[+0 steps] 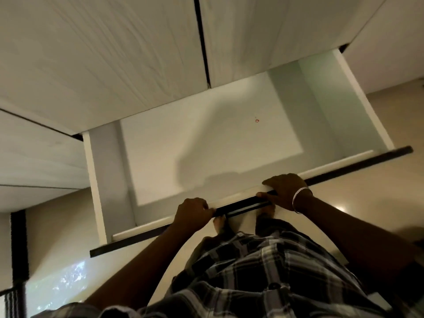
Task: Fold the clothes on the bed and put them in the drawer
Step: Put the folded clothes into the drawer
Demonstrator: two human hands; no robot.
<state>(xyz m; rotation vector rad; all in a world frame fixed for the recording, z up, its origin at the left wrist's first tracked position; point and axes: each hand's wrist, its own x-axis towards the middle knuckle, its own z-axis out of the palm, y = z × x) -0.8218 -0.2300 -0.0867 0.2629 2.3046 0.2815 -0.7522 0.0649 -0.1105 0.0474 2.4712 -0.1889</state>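
**Drawer out, both hands on the front rail**

Head view: you're looking straight down into the drawer (206, 143), pulled well out from under the white cabinet fronts (103, 53). Nothing shows on its pale floor but shadow and a tiny red mark (257, 120). No clothes or bed in frame. Your left hand (192, 212) and right hand (286, 191) are both curled over the dark handle strip (243, 206) along the front edge, fingers wrapped, near the middle. My read: rigid box, light when unloaded, prob. slides easily. Hold centre w/ both hands so it runs straight, not skewed.
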